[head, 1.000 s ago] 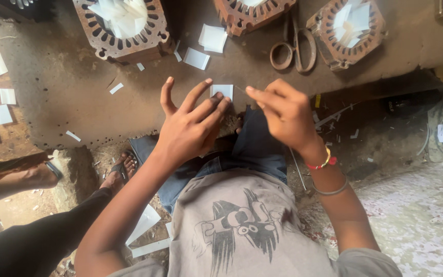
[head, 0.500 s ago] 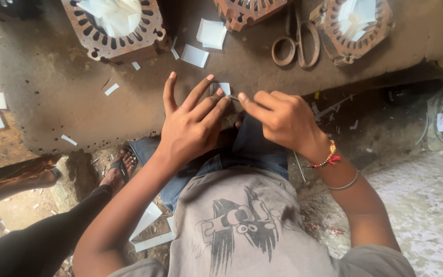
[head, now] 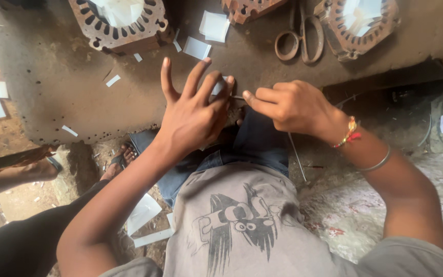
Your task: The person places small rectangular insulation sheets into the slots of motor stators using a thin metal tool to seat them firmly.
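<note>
My left hand point(head: 193, 115) rests at the near edge of a worn metal bench point(head: 67, 87), fingers spread, its index and middle fingertips pressing a small white paper slip point(head: 218, 87). My right hand point(head: 293, 105) is curled, and its fingertips meet the left fingertips at the slip. A thin metal rod point(head: 297, 159) runs down from under the right hand; the grip on it is hidden. A red and gold thread and a thin bangle circle the right wrist.
Rusty slotted stator cores stand at the bench's far side: left point(head: 121, 23), middle point(head: 247, 7), right point(head: 357, 23). Scissors point(head: 296, 38) lie between the last two. Loose white slips point(head: 214, 24) are scattered about. Another person's sandalled foot point(head: 121, 156) is below the bench.
My right fingertips have closed in leftward on the slip and now touch the left fingertips. My left fingers have spread wider. Both hands stay at the bench edge.
</note>
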